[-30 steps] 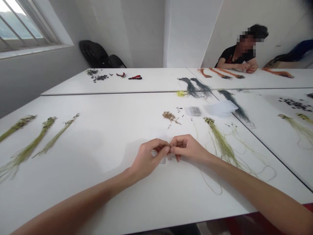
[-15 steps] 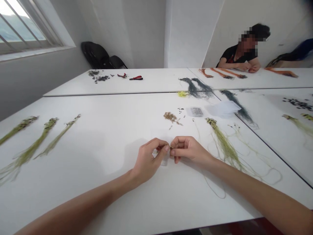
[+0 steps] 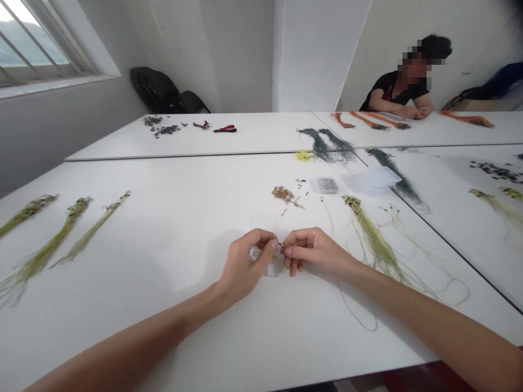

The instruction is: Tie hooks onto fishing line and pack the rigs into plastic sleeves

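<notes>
My left hand (image 3: 250, 262) and my right hand (image 3: 309, 248) are close together above the white table, each in a pinch. A tiny yellow-and-black piece (image 3: 281, 245) shows between the fingertips, held by my right thumb and finger. The left fingertips are pressed together at its dark end; what lies inside them is hidden. Below the hands is a small clear plastic piece (image 3: 273, 269), partly covered by my fingers. A thin yellow-green line (image 3: 359, 322) runs out in a loop from under my right forearm. Beside that arm lies a bundle of similar yellow-green lines (image 3: 373, 237) with dark ends.
Ahead are a pile of brass-coloured small metal parts (image 3: 283, 193), black bits (image 3: 301, 184) and a clear box (image 3: 326, 185). More green bundles (image 3: 67, 228) lie left. Red-handled pliers (image 3: 225, 129) sit far back. A person (image 3: 402, 95) sits across the table near orange bundles (image 3: 373, 121).
My fingertips have moved slightly apart, and more of the tiny yellow-and-black piece shows between them. The view has shifted a little.
</notes>
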`<state>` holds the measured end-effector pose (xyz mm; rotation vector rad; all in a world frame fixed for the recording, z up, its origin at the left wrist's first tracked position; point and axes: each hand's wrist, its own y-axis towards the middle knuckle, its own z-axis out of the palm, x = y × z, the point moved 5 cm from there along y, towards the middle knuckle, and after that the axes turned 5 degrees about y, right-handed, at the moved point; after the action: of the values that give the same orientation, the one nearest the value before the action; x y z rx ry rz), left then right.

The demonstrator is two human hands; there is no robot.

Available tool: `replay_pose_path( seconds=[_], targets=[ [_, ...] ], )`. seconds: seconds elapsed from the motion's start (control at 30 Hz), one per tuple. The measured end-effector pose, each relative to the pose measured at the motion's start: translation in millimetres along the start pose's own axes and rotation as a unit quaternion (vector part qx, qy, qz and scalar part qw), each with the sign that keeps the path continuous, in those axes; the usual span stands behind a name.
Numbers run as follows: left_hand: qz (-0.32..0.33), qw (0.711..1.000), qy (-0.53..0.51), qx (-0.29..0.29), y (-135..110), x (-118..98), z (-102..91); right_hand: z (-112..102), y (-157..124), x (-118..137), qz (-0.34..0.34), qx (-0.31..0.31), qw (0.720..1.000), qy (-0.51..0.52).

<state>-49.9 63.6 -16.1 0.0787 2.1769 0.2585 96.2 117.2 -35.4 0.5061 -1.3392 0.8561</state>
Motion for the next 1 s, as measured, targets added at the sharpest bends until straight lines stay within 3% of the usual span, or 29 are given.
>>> replay_pose_path(
  seconds=[0.2,0.57,1.0],
  targets=[
    [-0.009,1.000,-0.022,0.010,-0.1,1.1,-0.3,-2.9,-0.6,6.3,-0.029,-0.005,0.999,-0.046],
    [-0.015,0.999,-0.026,0.032,-0.4,0.9,1.6,-3.8,-2.0,6.4,0.010,0.000,0.996,-0.090],
    [-0.013,0.999,0.001,0.045,0.2,0.4,1.3,-3.2,-1.7,8.4,0.009,-0.003,0.994,-0.113]
  ],
)
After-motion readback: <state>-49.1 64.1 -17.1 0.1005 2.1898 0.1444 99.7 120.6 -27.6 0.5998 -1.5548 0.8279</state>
